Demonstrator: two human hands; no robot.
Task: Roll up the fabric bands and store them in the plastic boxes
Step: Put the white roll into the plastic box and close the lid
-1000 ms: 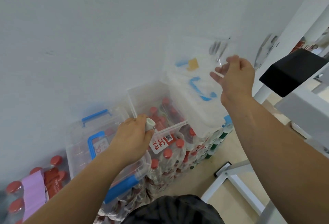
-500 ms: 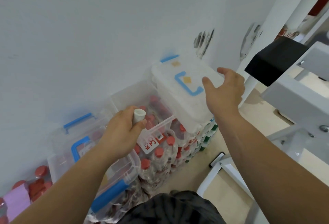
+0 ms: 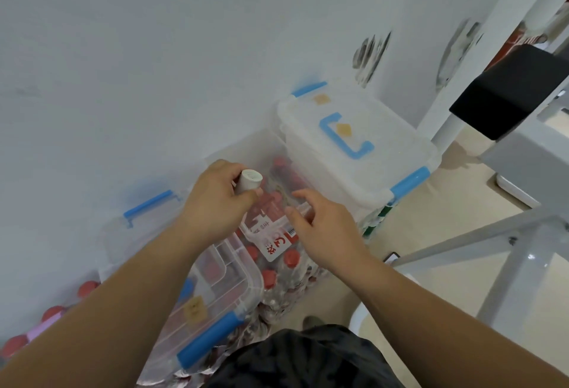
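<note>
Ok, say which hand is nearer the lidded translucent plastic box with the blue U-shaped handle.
Right. The right hand is beside the lidded box; the left hand, gripping a white fabric roll, is farther left.

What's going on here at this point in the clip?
A person leans over clear plastic boxes that sit on packs of bottles by a wall. The left hand grips a rolled white band above the open box. The right hand hovers beside it, fingers loose, holding nothing. The lidded box sits to the right. The band is not yet stored.
</note>
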